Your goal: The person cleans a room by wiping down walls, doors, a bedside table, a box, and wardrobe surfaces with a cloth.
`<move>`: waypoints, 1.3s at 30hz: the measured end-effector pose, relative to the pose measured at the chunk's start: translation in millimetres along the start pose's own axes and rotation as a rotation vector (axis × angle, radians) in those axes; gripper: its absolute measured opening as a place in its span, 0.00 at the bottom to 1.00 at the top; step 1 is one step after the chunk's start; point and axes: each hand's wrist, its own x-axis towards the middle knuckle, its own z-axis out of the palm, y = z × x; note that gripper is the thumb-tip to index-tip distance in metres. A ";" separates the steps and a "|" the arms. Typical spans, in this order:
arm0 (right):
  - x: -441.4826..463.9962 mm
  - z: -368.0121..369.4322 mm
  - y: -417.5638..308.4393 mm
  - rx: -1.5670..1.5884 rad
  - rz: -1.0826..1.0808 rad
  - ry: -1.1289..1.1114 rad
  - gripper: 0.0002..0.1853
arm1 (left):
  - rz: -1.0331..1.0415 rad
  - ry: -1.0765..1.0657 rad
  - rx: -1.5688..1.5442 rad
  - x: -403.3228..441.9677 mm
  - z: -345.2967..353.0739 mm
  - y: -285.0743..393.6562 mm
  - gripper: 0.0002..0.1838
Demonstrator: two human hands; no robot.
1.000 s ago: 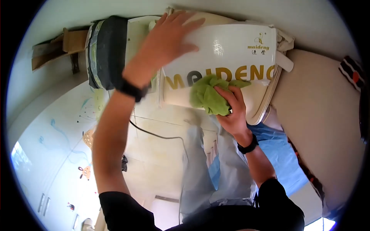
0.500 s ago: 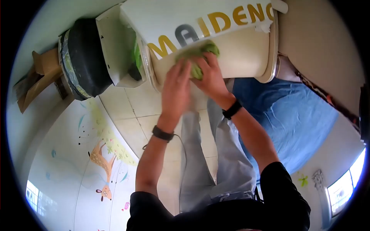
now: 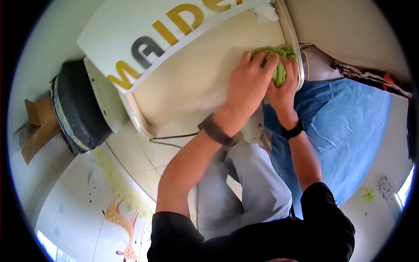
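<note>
A crumpled green cloth [image 3: 280,75] lies bunched at the right end of a cream-coloured top with a raised rim [image 3: 196,89]. My right hand [image 3: 284,92] is closed on it close to the rim. Against its left side, my left hand [image 3: 249,83] has its fingers curled over the bunched folds. Both hands press the cloth down onto the surface, and parts of it are hidden under the fingers. A dark band circles each wrist, and a thin cord [image 3: 174,137] runs off the left one.
A white panel with large gold and grey letters [image 3: 126,39] covers the far part of the top. White crumpled tissue [image 3: 265,13] rests near the right corner. A blue-covered bulky item [image 3: 340,131] stands right, a black rounded object [image 3: 83,105] and cardboard box [image 3: 41,126] left.
Both hands have moved right along the cream top with the green cloth, from near the lettered panel's lower edge to the right rim. My view has shifted too.
</note>
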 end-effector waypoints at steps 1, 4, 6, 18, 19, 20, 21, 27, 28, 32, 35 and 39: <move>-2.9 5.8 5.7 -0.012 -0.059 0.067 0.26 | 0.021 0.020 0.015 -1.2 2.7 1.9 0.23; -7.5 20.7 12.3 -0.037 -0.160 0.204 0.26 | 0.087 0.033 0.063 -7.7 3.6 -4.7 0.24; -9.6 25.3 16.2 -0.035 -0.189 0.265 0.26 | 0.136 -0.001 0.128 -11.1 -2.5 -4.3 0.24; -73.0 16.1 5.5 0.261 -0.187 0.123 0.34 | 0.044 -0.153 0.413 -70.5 -22.9 25.9 0.23; -81.4 22.2 1.8 0.292 -0.196 0.112 0.35 | 0.018 -0.147 0.431 -78.8 -27.5 27.4 0.22; -88.3 32.5 -3.8 0.324 -0.208 0.102 0.35 | -0.007 -0.140 0.450 -87.6 -32.3 26.3 0.22; -91.6 39.7 -10.0 0.359 -0.217 0.092 0.36 | -0.033 -0.135 0.471 -94.8 -37.4 25.2 0.21; -93.9 45.3 -18.9 0.518 -0.283 0.007 0.35 | -0.026 -0.102 0.582 -108.4 -46.5 19.7 0.22; -94.7 40.3 -13.5 0.495 -0.251 0.019 0.35 | 0.008 -0.114 0.564 -105.7 -41.4 21.4 0.22; -110.0 26.5 32.8 0.398 -0.122 0.210 0.36 | 0.186 -0.153 0.501 -84.5 8.7 29.9 0.24; -119.5 23.7 70.2 0.372 -0.067 0.323 0.36 | 0.353 -0.149 0.516 -70.8 54.2 34.9 0.25; -131.3 38.3 75.7 0.345 -0.068 0.373 0.33 | 0.421 -0.071 0.517 -85.1 65.4 21.3 0.25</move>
